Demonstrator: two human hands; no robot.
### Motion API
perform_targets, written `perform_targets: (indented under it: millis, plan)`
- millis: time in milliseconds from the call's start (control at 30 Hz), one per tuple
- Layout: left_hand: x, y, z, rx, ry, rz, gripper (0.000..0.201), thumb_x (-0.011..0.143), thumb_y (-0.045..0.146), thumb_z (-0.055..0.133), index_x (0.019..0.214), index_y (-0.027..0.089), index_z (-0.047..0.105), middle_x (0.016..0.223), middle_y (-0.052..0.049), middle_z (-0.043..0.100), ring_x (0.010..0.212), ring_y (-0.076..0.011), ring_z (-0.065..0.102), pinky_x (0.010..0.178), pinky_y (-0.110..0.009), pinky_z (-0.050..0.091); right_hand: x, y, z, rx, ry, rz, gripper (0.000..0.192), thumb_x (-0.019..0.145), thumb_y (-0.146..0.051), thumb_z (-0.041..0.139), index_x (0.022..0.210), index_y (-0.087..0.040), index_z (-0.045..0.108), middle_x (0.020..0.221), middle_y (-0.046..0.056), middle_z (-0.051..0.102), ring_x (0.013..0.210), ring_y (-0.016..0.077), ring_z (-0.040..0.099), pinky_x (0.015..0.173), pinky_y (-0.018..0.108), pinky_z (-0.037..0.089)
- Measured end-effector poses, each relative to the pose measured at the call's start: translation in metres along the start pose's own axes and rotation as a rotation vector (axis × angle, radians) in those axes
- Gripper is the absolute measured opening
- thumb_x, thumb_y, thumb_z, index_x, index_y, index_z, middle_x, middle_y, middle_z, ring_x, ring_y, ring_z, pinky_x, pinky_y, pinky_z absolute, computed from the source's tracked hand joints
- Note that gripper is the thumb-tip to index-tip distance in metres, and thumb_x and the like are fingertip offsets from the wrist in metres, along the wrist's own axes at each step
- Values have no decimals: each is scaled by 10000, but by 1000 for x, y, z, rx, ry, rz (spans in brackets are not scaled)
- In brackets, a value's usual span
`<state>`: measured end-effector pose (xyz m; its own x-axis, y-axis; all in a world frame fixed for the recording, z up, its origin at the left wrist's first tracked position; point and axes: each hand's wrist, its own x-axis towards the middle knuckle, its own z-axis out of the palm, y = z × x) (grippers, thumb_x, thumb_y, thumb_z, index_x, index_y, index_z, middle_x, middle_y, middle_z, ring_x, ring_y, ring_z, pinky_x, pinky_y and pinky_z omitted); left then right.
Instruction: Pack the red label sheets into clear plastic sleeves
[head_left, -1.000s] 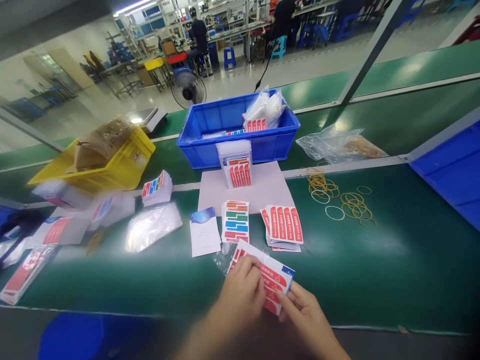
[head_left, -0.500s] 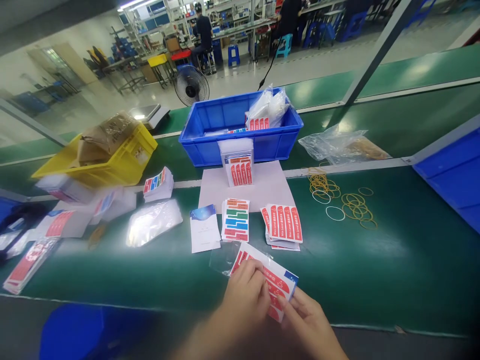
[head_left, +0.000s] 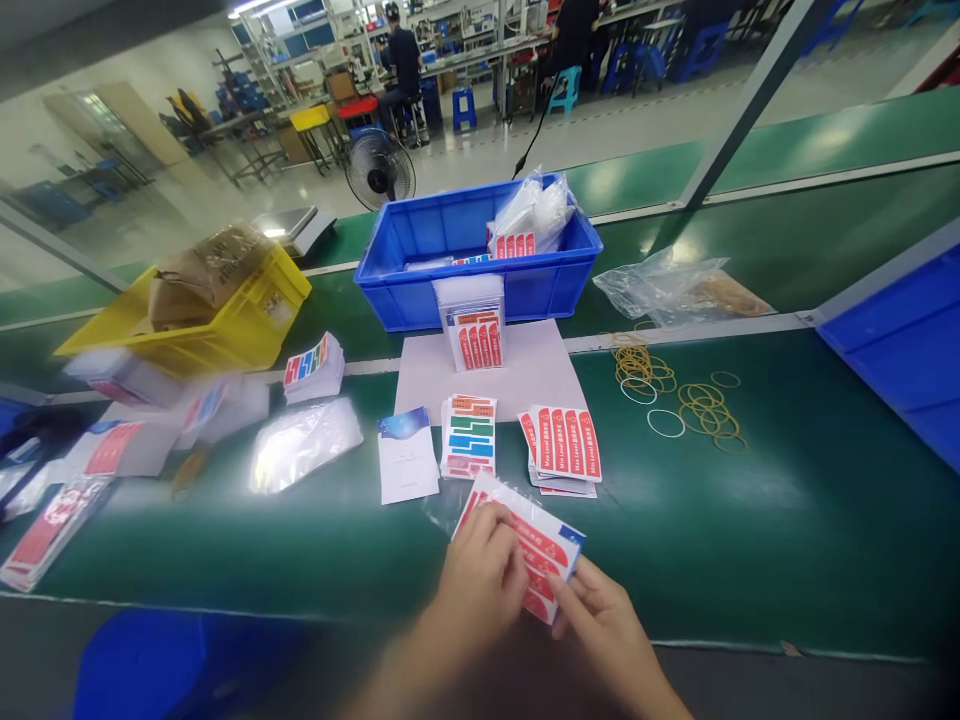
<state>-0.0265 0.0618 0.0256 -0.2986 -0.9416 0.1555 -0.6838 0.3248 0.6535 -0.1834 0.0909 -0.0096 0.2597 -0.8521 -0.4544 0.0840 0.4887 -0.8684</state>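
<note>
My left hand (head_left: pixel 484 570) has its fingers bent and closed over the left part of a white sheet with red stickers (head_left: pixel 544 545). My right hand (head_left: pixel 600 610) pinches the lower right end of that sheet, thumb in front. A dark blue corner shows at its upper right. Clear plastic film (head_left: pixel 444 508) sticks out left of the sheet; whether the sheet is inside it is hidden. Beyond my hands lie a blue-and-white card (head_left: pixel 407 460), a pile of multicoloured sticker sheets (head_left: pixel 470 438) and a pile of red sticker sheets (head_left: pixel 566 445).
A filled clear pouch (head_left: pixel 476 325) leans on a blue bin (head_left: pixel 480 290). Rubber bands (head_left: pixel 705 412) lie right, near a plastic bag (head_left: pixel 660 290). Clear bags (head_left: pixel 306 445), a sticker stack (head_left: pixel 313 370) and a yellow bin (head_left: pixel 217 335) are left. People sit at benches behind.
Both hands and the held sheet have moved slightly up and left, nearer the multicoloured pile. The hold looks the same, and the view has shifted a little.
</note>
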Motion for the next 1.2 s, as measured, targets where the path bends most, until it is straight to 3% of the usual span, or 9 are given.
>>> perform_targets:
  millis: [100,333,500,600,733,867,933,1067,1200]
  plan:
    - [-3,7,3,-82,-119,24,112,796,61,446,810,161,495,925,-98,573,852,-199,559,735,-339,512,4,-6,2,-70,-60,-66,387,859,-470,557,1102,-170,583,692,6,610,643,165,561,574,256,483]
    - [-2,14,-6,-247,34,-78,131,796,53,438,746,170,468,869,-81,546,761,-159,544,613,-266,477,12,-18,-4,-141,-81,-130,241,867,-363,580,1042,-214,507,864,5,587,772,153,568,722,255,480]
    - [-6,28,-10,-320,-13,74,137,770,40,486,758,177,485,845,-70,579,778,-167,563,675,-292,500,20,-24,-5,-142,-132,-152,280,878,-368,557,1106,-211,520,928,19,591,864,182,562,787,281,465]
    - [-4,19,-17,-304,-4,117,222,780,117,568,991,179,536,1051,-114,580,1006,-232,543,866,-399,486,24,-30,-12,-217,-149,-178,241,867,-400,564,965,-182,598,863,18,607,833,189,554,784,284,451]
    - [11,-6,-33,-288,-66,-9,622,797,213,634,1355,195,358,1329,-145,471,1234,-271,422,1038,-471,350,27,-50,-22,-409,-215,-212,264,847,-349,597,661,-165,565,665,-24,540,653,132,481,626,228,390]
    - [25,-13,-35,-516,-304,-111,137,861,214,560,963,185,647,885,-39,668,816,-162,596,773,-282,451,29,-69,-29,-465,-236,-268,312,903,-342,503,656,-169,583,649,-15,544,633,125,483,612,229,374]
    - [26,-12,-32,-624,-231,-185,166,877,238,533,779,155,637,754,-29,627,710,-140,559,689,-259,425,28,-71,-34,-421,-168,-309,321,932,-372,434,750,-176,611,680,1,562,647,133,507,619,236,398]
    - [22,-16,-27,-790,-23,-318,204,870,308,540,744,149,556,742,-22,556,704,-134,507,665,-250,403,24,-63,-43,-396,-84,-439,254,885,-408,510,995,-194,592,817,36,605,736,164,551,685,264,451]
    - [19,-17,-28,-788,-72,-289,208,874,297,529,726,151,530,728,-16,530,687,-127,485,649,-246,387,20,-58,-38,-499,-23,-452,151,897,-301,502,820,-198,580,755,18,581,697,148,534,662,255,430]
